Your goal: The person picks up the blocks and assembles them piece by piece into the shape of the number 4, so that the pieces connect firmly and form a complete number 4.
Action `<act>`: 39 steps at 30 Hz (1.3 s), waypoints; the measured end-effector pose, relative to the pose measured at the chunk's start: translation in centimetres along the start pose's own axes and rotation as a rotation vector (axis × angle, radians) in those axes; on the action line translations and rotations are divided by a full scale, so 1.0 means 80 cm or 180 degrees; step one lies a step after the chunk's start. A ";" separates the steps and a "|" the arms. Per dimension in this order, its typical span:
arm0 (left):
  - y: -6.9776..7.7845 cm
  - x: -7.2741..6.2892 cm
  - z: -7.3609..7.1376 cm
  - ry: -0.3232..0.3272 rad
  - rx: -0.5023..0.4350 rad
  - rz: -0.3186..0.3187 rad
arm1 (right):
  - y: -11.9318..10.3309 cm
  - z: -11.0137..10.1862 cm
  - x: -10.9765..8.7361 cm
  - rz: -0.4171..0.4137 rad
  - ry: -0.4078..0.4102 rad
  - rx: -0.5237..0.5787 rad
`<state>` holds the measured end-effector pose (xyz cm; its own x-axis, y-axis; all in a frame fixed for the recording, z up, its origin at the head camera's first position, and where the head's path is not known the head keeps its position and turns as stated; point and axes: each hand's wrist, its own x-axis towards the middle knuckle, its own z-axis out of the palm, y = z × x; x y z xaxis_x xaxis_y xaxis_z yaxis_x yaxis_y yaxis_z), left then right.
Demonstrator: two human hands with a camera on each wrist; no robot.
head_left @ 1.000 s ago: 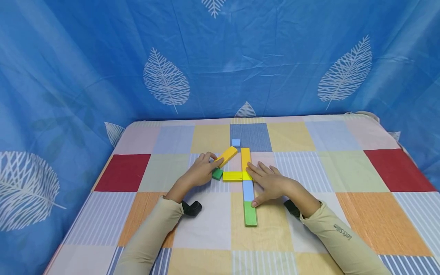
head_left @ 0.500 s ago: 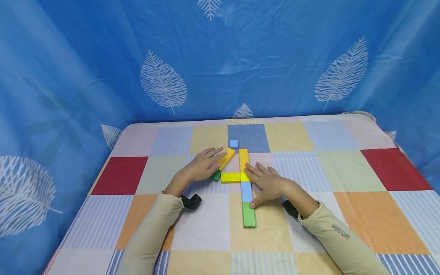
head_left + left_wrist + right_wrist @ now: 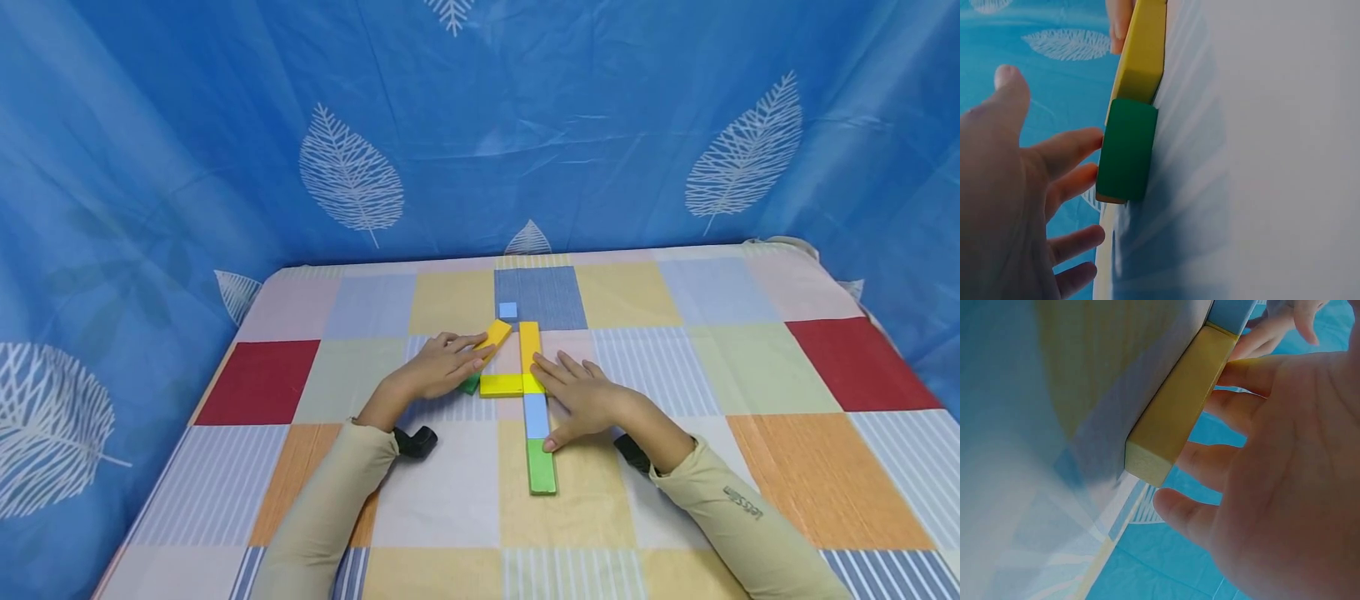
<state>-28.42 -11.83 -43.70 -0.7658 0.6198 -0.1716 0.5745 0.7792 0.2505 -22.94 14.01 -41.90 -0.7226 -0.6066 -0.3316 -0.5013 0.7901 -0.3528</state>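
Note:
My left hand [image 3: 442, 367] lies over a slanted orange-yellow block [image 3: 500, 333] and a dark green block [image 3: 471, 384], fingers straight. In the left wrist view, two fingertips are right at the edge of the green block [image 3: 1127, 150], with the thumb apart. My right hand [image 3: 581, 397] has its fingers spread, fingertips on a small bright yellow block [image 3: 530, 384] and thumb at a light green block [image 3: 542, 468]. An upright row joins an orange-yellow block [image 3: 529, 340], the bright yellow one, a light blue block [image 3: 536, 415] and the light green one. A yellow block [image 3: 501, 386] extends left from it.
A small light blue block [image 3: 508, 311] lies alone beyond the others. A patchwork cloth [image 3: 427, 500] covers the table, and a blue leaf-print curtain [image 3: 570, 150] hangs behind and at the sides.
My left hand's fingers, earlier bent at the slanted block's near end, have straightened and now lie across it, covering more of the dark green block. The right hand and the row stay put.

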 end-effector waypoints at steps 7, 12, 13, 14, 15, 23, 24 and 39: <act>-0.002 0.000 0.006 0.0059 -0.0302 0.0032 | 0.001 0.002 0.000 -0.0001 -0.0004 0.0001; -0.005 0.000 0.006 0.0168 -0.0277 0.0073 | 0.000 0.003 0.000 -0.0009 -0.0018 0.0005; -0.005 0.000 0.006 0.0169 -0.0233 0.0075 | 0.000 0.003 0.000 -0.0007 -0.0017 -0.0002; -0.004 0.000 0.005 0.0157 -0.0167 0.0066 | 0.000 0.003 0.000 -0.0006 -0.0016 -0.0009; -0.004 0.000 0.005 0.0137 -0.0103 0.0057 | 0.001 0.003 0.000 -0.0016 -0.0005 -0.0006; 0.008 0.001 0.001 0.0224 0.0292 -0.0027 | 0.002 0.004 -0.001 -0.0010 0.0012 -0.0034; 0.009 0.001 0.001 0.0238 0.0316 -0.0027 | 0.001 0.004 -0.001 -0.0013 0.0017 -0.0031; 0.013 0.000 0.003 0.0324 0.0374 -0.0044 | 0.002 0.007 -0.001 0.0002 0.0026 -0.0033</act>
<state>-27.77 -11.01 -43.68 -0.7958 0.6008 -0.0752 0.5889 0.7969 0.1346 -22.73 14.14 -42.43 -0.7269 -0.6052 -0.3246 -0.5056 0.7914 -0.3435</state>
